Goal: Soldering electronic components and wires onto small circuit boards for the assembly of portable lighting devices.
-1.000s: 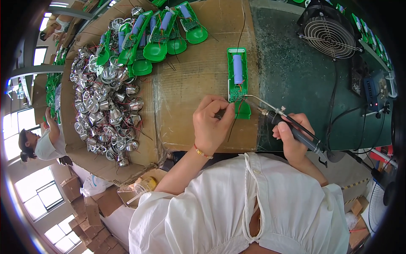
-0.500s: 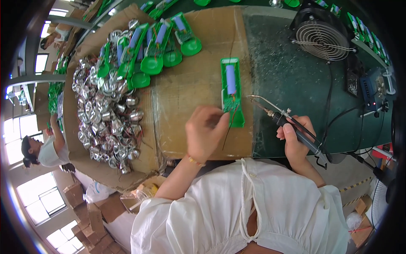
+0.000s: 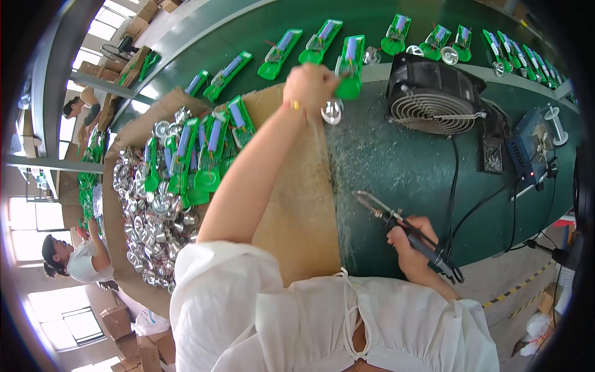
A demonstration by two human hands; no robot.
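My left hand [image 3: 309, 87] is stretched far forward, its fingers closed at the edge of a green plastic lamp housing [image 3: 351, 68] with a blue cylindrical cell inside. Just below that housing is a silver reflector cup [image 3: 332, 112]; the wires between them are hard to make out. Lower down on the right, my right hand [image 3: 414, 246] grips a soldering iron [image 3: 427, 249], its tip pointing up and left over the green tabletop [image 3: 378, 167]. A thin metal tube runs along the iron to the tip.
Silver reflector cups [image 3: 145, 232] fill a cardboard box at left, with green housings [image 3: 211, 149] on top. More housings [image 3: 280, 54] line the far bench. A black fan [image 3: 434, 99] and a blue soldering station [image 3: 527, 149] stand right, with cables. Another person [image 3: 80, 257] works at far left.
My left hand has gone from the cardboard sheet to the far bench, and the housing there is gone from the sheet. The view has shifted forward; the iron stays in my right hand.
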